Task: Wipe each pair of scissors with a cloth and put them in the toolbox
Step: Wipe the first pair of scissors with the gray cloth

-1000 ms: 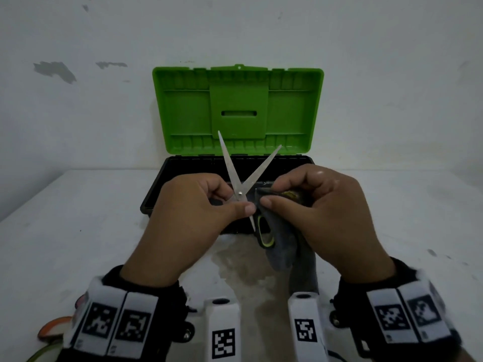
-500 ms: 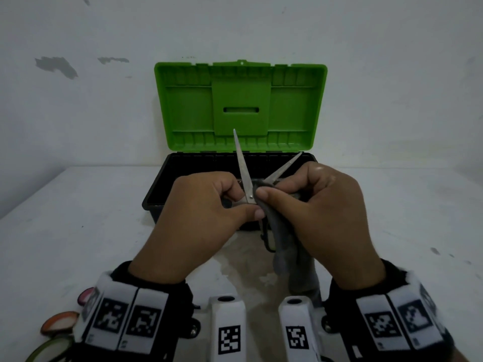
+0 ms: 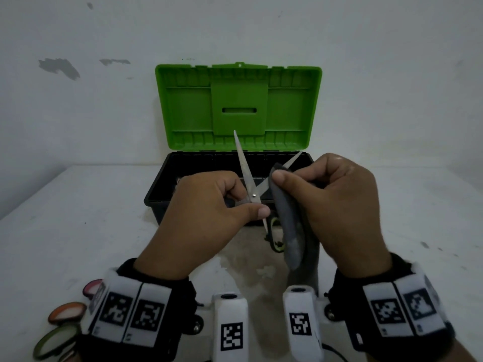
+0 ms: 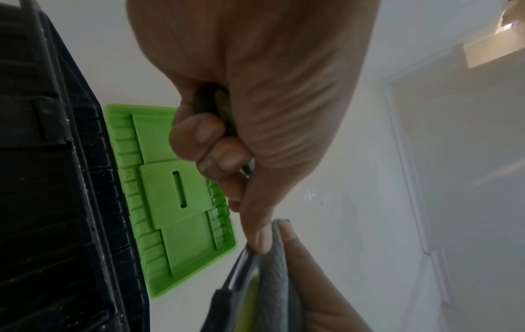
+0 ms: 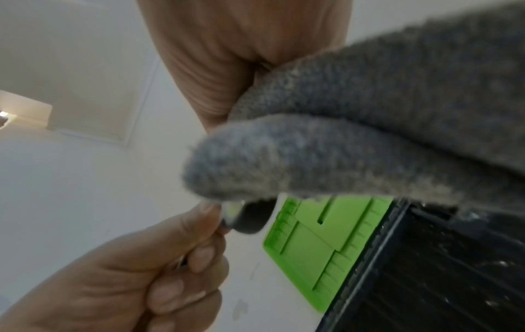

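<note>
A pair of scissors (image 3: 245, 170) with black and green handles is held up in front of the toolbox, blades spread apart and pointing away from me. My left hand (image 3: 209, 215) grips the scissors at one handle, thumb beside the pivot. My right hand (image 3: 337, 205) pinches a grey cloth (image 3: 290, 223) around the right blade, of which only the tip shows past the cloth. The toolbox (image 3: 156, 194) has a black base and an upright green lid (image 3: 237, 105). In the left wrist view the fingers curl round a handle (image 4: 210, 105). The cloth (image 5: 355, 134) fills the right wrist view.
Coloured handle loops of other scissors (image 3: 66, 312) lie on the white table at the front left, by my left wrist. A damp stain (image 3: 251, 267) marks the table between my hands. A white wall stands close behind the toolbox.
My right hand has slid the cloth up along the right blade, away from the pivot. The left blade has swung more upright. The left hand keeps its grip.
</note>
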`<state>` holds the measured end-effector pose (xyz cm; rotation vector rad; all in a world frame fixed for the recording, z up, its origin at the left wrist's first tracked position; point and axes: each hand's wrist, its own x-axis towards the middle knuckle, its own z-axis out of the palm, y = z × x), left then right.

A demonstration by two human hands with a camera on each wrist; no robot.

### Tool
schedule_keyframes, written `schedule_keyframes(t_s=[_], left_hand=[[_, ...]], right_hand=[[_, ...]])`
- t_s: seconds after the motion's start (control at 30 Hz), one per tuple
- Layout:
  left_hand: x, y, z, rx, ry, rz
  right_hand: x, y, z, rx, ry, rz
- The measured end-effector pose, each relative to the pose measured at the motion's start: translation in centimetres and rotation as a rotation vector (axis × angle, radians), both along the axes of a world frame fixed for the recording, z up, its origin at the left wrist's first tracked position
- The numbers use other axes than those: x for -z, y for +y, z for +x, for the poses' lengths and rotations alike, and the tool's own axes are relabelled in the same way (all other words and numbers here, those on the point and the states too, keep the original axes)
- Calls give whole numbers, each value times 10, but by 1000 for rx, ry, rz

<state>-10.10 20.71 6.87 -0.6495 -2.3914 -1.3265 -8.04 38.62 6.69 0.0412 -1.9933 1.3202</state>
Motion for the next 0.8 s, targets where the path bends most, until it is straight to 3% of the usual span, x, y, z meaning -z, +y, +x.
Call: schedule_keyframes(t_s=[0.27,0.43,0.8], left_hand=[[5,-3,20,18,-24,-34],[5,-8,33,27,-34,-37],[8,-14,57,64,-39,-55]], right_hand=[[9,-2,21,10,-39,-50],[7,-10,40,-73,-87,6],[11,-7,60,-22,-89,-73]])
